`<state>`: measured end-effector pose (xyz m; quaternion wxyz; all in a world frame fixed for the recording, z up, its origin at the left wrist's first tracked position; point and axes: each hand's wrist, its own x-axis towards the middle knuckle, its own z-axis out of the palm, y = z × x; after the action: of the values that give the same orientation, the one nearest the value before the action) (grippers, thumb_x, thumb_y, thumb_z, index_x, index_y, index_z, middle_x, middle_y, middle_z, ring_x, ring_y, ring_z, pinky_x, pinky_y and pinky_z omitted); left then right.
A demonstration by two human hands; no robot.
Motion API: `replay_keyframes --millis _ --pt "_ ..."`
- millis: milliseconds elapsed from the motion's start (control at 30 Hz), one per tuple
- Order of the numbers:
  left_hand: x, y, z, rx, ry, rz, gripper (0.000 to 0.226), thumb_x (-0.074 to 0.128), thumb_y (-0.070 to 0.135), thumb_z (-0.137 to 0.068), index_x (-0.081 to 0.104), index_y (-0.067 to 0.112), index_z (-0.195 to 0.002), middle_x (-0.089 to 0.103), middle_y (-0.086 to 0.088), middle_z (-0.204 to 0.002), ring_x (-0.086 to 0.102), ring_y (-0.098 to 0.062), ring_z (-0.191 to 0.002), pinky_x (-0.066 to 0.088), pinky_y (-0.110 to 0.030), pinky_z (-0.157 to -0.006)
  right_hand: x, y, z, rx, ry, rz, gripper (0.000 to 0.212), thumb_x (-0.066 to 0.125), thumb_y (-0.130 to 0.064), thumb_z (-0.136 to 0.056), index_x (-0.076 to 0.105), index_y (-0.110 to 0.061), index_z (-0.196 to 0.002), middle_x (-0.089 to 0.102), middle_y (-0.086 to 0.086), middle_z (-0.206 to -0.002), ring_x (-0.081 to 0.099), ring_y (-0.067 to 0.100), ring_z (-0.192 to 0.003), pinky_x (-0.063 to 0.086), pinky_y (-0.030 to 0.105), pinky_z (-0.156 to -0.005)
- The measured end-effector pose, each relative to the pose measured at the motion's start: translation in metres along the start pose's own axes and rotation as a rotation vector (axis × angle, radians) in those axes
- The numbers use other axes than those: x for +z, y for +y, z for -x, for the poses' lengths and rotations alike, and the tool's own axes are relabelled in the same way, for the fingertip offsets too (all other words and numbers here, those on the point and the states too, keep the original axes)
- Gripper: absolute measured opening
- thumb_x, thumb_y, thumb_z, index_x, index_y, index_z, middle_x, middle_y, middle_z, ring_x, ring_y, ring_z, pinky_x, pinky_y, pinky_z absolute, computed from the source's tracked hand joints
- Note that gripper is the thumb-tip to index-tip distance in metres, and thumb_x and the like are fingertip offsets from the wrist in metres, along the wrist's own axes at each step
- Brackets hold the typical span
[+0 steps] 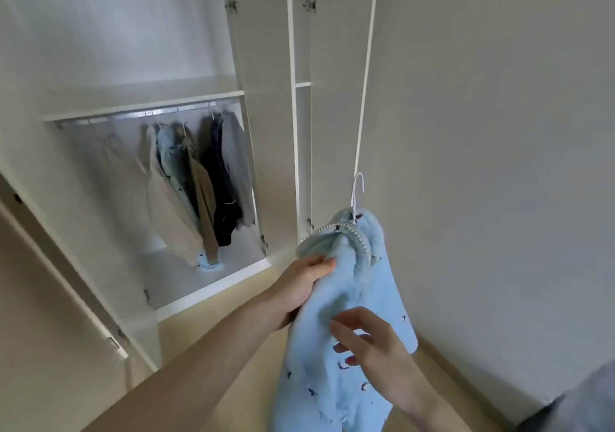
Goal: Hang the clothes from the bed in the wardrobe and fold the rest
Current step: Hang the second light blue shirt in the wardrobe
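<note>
Gripping the pale blue fleece garment with small dark prints near its collar, the left hand is holding it up on a white wire hanger, whose hook is pointing upward. The right hand is hovering with loosely spread fingers against the cloth, grasping nothing. The silver wardrobe rail is lying up and to the left (nearer the left hand), with hung clothes already crowding it.

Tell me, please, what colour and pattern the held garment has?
The fluffy hanger-hung garment is light blue with small dark bird-like motifs, seen in the head view.
</note>
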<state>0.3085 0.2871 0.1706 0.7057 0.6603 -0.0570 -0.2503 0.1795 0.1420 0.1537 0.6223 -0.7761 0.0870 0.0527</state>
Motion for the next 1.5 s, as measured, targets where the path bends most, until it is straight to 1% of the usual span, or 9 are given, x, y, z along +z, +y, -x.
replay_keyframes --millis 233,400,600,733,867,1100,1267,1367,1500 --pt "-0.087 0.015 -0.027 -0.095 -0.004 0.162 0.038 0.061 0.035 -0.101 0.068 0.012 -0.131 0.068 -0.021 -0.131 0.063 -0.037 -0.126 0.042 -0.053 -0.115 0.052 -0.050 -0.087 -0.082 -0.164 0.119 0.040 0.070 -0.073 -0.072 0.072 -0.041 -0.096 0.074 -0.016 -0.103 0.073 0.007 -0.090 0.055 0.027 -0.081" --pt "-0.162 0.024 -0.053 0.018 0.068 0.128 0.030 0.073 0.030 -0.095 0.075 0.010 -0.116 0.073 -0.016 -0.121 0.072 -0.018 -0.101 0.059 -0.029 -0.086 0.102 -0.079 -0.150 -0.099 -0.259 0.213 0.035 0.077 -0.055 -0.074 0.072 -0.027 -0.093 0.073 -0.012 -0.097 0.073 0.008 -0.082 0.053 0.024 -0.071" --pt "-0.250 0.044 -0.084 0.095 0.150 0.001 0.038 0.083 0.041 -0.082 0.079 0.014 -0.109 0.076 -0.013 -0.114 0.073 -0.029 -0.109 0.059 -0.036 -0.093 0.160 -0.106 -0.226 -0.178 -0.327 0.147 0.029 0.069 -0.032 -0.071 0.068 -0.009 -0.089 0.072 0.000 -0.089 0.071 0.035 -0.088 0.061 0.042 -0.066" --pt "-0.301 0.061 -0.100 0.118 0.289 -0.100 0.040 0.086 0.049 -0.069 0.081 0.025 -0.101 0.079 -0.002 -0.104 0.074 -0.023 -0.103 0.059 -0.036 -0.090 0.192 -0.117 -0.272 -0.162 -0.403 0.005 0.033 0.071 -0.018 -0.074 0.066 0.004 -0.098 0.073 0.011 -0.088 0.071 0.031 -0.081 0.059 0.057 -0.073" --pt "-0.357 0.077 -0.128 0.117 0.440 -0.194 0.016 0.083 0.028 -0.083 0.081 0.021 -0.098 0.079 -0.004 -0.100 0.072 -0.021 -0.099 0.059 -0.042 -0.095 0.228 -0.129 -0.337 -0.178 -0.493 0.003 0.029 0.073 -0.014 -0.082 0.068 0.003 -0.105 0.070 0.007 -0.091 0.070 0.031 -0.087 0.055 0.065 -0.081" --pt "-0.445 0.086 -0.176 0.119 0.691 -0.210 0.007 0.073 0.019 -0.092 0.077 0.021 -0.098 0.077 -0.006 -0.103 0.071 -0.026 -0.102 0.060 -0.042 -0.093 0.288 -0.154 -0.450 -0.277 -0.675 0.189 0.018 0.073 -0.035 -0.089 0.074 -0.023 -0.102 0.075 -0.006 -0.100 0.073 0.010 -0.082 0.060 0.027 -0.068" --pt "-0.481 0.092 -0.216 0.116 0.761 -0.257 0.004 0.074 0.013 -0.092 0.077 0.012 -0.095 0.074 -0.001 -0.085 0.067 -0.016 -0.082 0.057 -0.030 -0.076 0.320 -0.164 -0.524 -0.233 -0.698 0.224 0.025 0.072 -0.022 -0.079 0.071 -0.024 -0.105 0.075 0.000 -0.097 0.075 0.022 -0.088 0.066 0.042 -0.073" --pt "-0.497 0.102 -0.240 0.135 0.783 -0.185 0.011 0.076 0.015 -0.092 0.077 0.012 -0.103 0.078 -0.007 -0.097 0.070 -0.012 -0.086 0.056 -0.021 -0.071 0.335 -0.172 -0.566 -0.232 -0.720 0.159 0.018 0.062 -0.024 -0.086 0.065 -0.017 -0.102 0.072 0.011 -0.092 0.073 0.030 -0.083 0.065 0.048 -0.075" --pt "-0.518 0.117 -0.261 0.097 0.772 -0.160 0.024 0.074 0.024 -0.094 0.074 0.011 -0.115 0.076 -0.006 -0.103 0.068 -0.013 -0.094 0.053 -0.027 -0.080 0.349 -0.179 -0.607 -0.256 -0.750 0.081 0.019 0.056 -0.018 -0.098 0.058 -0.001 -0.105 0.058 0.012 -0.084 0.054 0.025 -0.076 0.045 0.044 -0.068"
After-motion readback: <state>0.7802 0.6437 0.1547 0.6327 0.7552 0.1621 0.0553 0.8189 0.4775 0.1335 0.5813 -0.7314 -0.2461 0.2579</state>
